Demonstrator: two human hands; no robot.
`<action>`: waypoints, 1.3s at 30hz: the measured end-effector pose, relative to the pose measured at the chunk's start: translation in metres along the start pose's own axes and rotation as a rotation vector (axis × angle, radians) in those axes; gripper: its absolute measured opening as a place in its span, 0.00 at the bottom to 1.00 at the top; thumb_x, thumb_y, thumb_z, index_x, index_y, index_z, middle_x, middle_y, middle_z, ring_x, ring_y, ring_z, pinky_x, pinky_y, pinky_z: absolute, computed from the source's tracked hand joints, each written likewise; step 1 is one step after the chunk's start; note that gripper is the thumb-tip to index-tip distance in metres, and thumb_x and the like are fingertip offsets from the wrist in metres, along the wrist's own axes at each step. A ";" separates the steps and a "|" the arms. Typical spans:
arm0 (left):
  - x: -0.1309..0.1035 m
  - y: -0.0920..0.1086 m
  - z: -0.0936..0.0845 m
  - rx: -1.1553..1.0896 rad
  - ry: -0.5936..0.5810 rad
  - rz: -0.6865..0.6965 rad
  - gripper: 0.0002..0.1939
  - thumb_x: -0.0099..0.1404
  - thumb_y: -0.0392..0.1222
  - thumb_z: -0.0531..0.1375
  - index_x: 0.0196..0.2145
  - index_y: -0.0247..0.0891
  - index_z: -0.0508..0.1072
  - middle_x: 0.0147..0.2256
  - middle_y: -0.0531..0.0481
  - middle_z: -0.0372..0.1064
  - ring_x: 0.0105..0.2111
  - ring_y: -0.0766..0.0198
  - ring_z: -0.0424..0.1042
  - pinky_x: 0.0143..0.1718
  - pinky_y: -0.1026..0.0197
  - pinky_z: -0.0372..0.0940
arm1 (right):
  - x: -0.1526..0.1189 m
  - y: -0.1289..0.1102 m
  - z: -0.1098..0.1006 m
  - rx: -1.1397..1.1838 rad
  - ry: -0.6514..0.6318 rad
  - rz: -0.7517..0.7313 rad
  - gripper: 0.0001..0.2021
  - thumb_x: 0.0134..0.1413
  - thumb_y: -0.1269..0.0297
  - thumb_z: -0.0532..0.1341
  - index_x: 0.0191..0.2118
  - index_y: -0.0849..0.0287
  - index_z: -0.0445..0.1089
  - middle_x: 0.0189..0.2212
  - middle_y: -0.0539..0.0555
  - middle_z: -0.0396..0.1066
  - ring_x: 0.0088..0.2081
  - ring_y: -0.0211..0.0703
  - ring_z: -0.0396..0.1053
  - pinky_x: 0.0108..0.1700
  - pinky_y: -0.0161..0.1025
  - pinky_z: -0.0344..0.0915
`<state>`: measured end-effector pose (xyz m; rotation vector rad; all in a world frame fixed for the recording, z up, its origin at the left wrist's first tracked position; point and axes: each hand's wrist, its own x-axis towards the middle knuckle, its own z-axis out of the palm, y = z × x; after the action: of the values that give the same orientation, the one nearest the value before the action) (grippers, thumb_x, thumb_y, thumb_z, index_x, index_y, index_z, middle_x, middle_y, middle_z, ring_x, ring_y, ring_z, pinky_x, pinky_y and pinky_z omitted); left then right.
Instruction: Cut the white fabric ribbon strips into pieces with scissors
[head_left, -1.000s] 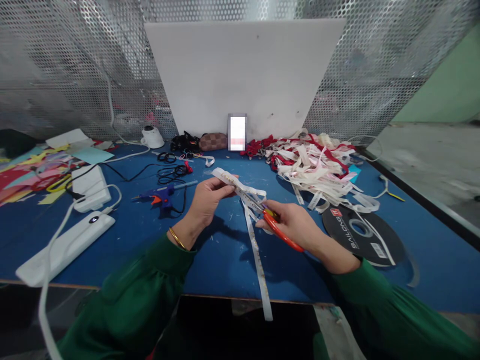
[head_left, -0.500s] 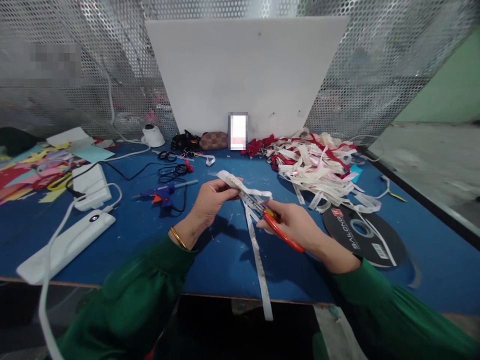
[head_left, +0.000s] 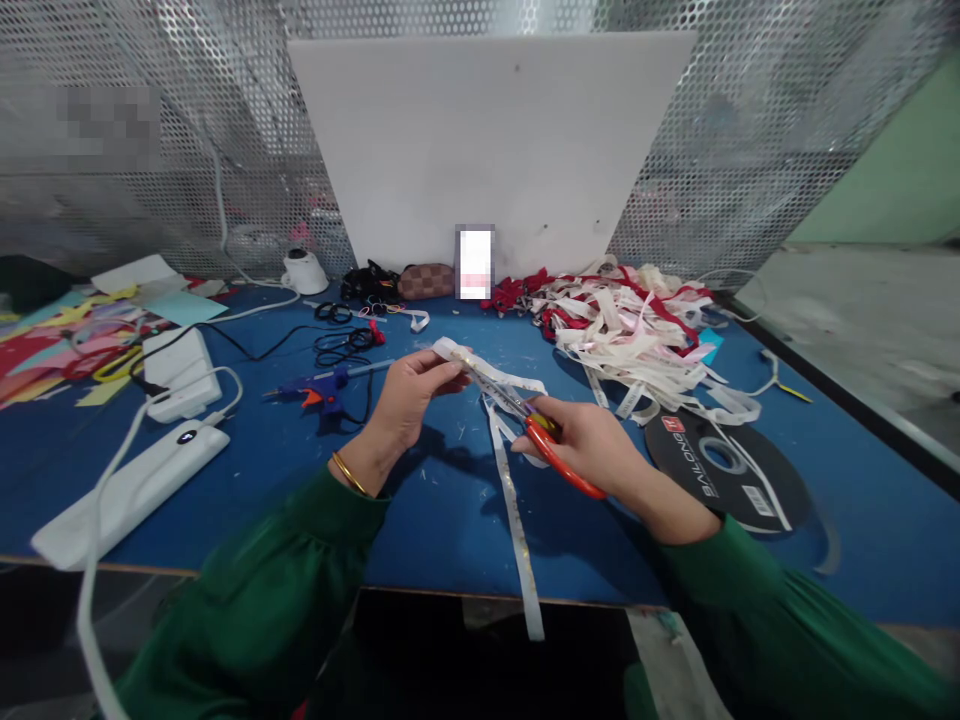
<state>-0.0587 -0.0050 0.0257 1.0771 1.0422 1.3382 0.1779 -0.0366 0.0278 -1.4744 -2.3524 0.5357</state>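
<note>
My left hand (head_left: 414,393) pinches a white ribbon (head_left: 519,540) with gold marks between thumb and fingers, close to the ribbon's upper end. From there the ribbon loops to the right, and a long tail of it hangs down past the table's front edge. Red-handled scissors (head_left: 559,455) sit in my right hand (head_left: 592,440), its fingers wrapped about the handles. Their metal blades point up and left, lying against the ribbon just right of my left fingertips. Whether the blades are parted I cannot tell.
A pile of white and red ribbons (head_left: 622,320) lies at the back right, near a black ribbon reel (head_left: 690,455). On the left are a blue glue gun (head_left: 322,388), a white power strip (head_left: 131,495) and coloured scraps (head_left: 56,345). A white board (head_left: 491,140) stands behind.
My left hand has shifted slightly left, its fingers sliding along the ribbon toward its upper end. My right hand and the scissors have barely moved.
</note>
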 end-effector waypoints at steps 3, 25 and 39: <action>0.001 -0.001 0.001 -0.007 0.013 0.018 0.14 0.49 0.43 0.73 0.35 0.36 0.83 0.33 0.47 0.79 0.31 0.62 0.75 0.40 0.57 0.70 | 0.000 -0.001 0.000 -0.009 -0.009 0.013 0.21 0.59 0.40 0.58 0.33 0.54 0.66 0.23 0.50 0.72 0.24 0.41 0.67 0.28 0.36 0.48; 0.001 -0.005 0.003 0.077 0.056 0.070 0.10 0.47 0.40 0.72 0.30 0.36 0.83 0.29 0.48 0.79 0.29 0.63 0.74 0.38 0.57 0.71 | -0.001 -0.001 0.004 -0.110 0.049 0.009 0.26 0.56 0.36 0.60 0.45 0.54 0.73 0.25 0.51 0.74 0.29 0.47 0.72 0.28 0.37 0.50; 0.000 -0.004 0.005 0.004 -0.029 0.044 0.17 0.47 0.39 0.74 0.37 0.37 0.84 0.34 0.48 0.80 0.33 0.62 0.75 0.43 0.56 0.73 | -0.001 -0.004 0.001 0.019 -0.038 0.020 0.21 0.58 0.40 0.59 0.30 0.54 0.62 0.21 0.47 0.67 0.22 0.39 0.61 0.27 0.36 0.47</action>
<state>-0.0529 -0.0049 0.0227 1.1244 1.0054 1.3526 0.1745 -0.0389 0.0285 -1.4932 -2.3574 0.5947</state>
